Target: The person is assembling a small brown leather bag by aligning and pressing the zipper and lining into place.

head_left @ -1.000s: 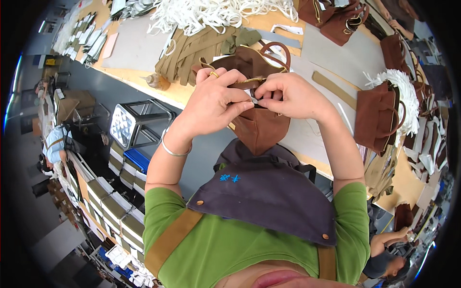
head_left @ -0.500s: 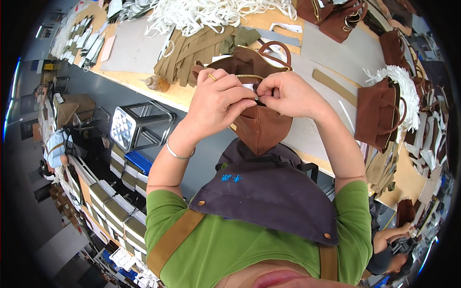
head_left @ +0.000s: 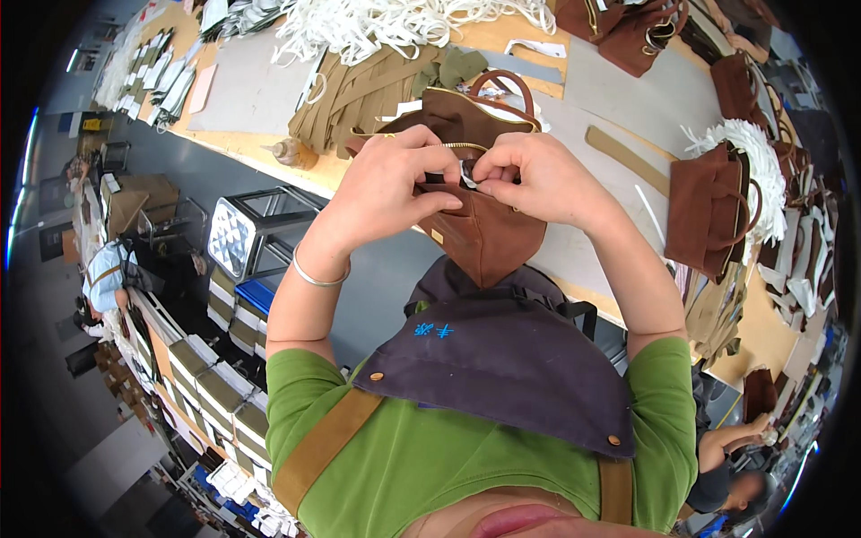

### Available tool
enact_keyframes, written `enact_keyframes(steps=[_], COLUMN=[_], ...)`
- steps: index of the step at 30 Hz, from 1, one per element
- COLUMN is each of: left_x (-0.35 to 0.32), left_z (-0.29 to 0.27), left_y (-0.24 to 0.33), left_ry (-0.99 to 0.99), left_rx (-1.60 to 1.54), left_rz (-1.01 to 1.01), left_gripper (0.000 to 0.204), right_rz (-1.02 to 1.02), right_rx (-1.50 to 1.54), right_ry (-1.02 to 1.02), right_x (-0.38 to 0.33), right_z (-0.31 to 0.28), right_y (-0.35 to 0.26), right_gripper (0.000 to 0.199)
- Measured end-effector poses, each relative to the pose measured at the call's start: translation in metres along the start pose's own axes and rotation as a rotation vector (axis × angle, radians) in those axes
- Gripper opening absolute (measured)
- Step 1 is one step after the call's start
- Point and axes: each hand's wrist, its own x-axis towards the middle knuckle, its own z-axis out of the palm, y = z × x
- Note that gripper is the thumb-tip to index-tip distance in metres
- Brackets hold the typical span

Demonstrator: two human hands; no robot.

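Over the cluttered workbench (head_left: pixel 269 90), both hands' grips, left hand (head_left: pixel 395 193) and right hand (head_left: pixel 538 179), pinch the brown bag's (head_left: pixel 489 238) zipper pull (head_left: pixel 466 173) between them.

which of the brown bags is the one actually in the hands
The brown bag at centre, pinched by both hands at its zipper; the other bags sit untouched on the table.

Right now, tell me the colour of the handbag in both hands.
Brown handbag, shown best in the head view.
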Motion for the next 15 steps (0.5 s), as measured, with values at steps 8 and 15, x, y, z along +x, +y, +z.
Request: enact_keyframes(steps=[8, 15], left_x=[-0.002, -0.003], left_z=[0.01, 0.015], left_y=[-0.004, -0.001], left_ry=[0.1, 0.083], left_rx=[0.087, 0.198], left_rz=[0.125, 0.075], left_gripper=[0.016, 0.016], right_rz=[0.018, 0.075], right_rx=[-0.031, 0.009], right_ry=[-0.016, -0.084], right_x=[0.0, -0.002], right_z=[0.003, -0.002], right_y=[-0.001, -0.01], right_gripper=[0.013, 0.012])
